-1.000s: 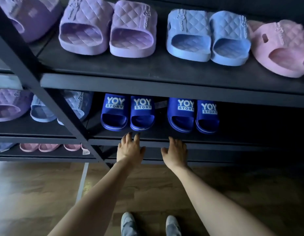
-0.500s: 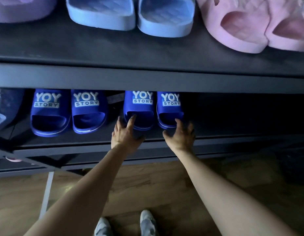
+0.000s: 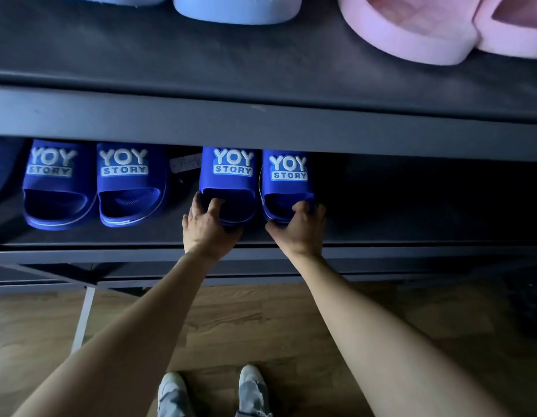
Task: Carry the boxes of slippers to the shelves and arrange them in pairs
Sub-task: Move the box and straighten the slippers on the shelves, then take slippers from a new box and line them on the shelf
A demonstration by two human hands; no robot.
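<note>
Two pairs of dark blue slippers marked "YOY STORY" stand on the lower dark shelf (image 3: 80, 237). The left pair (image 3: 92, 188) stands untouched. My left hand (image 3: 208, 227) grips the heel end of the right pair's left slipper (image 3: 231, 179), fingers curled over its rim. My right hand (image 3: 297, 228) grips the heel end of that pair's right slipper (image 3: 286, 182) in the same way. Both slippers lie side by side, straps facing away from me.
The upper shelf (image 3: 261, 67) holds light blue slippers (image 3: 237, 9) and pink slippers (image 3: 417, 28). A white tag (image 3: 186, 162) lies between the two blue pairs. The lower shelf is dark to the right. Wooden floor (image 3: 261, 320) and my shoes (image 3: 213, 392) are below.
The view has moved closer and to the right. Both hands went from the shelf's front edge to the right pair of blue slippers and now grip their heel ends.
</note>
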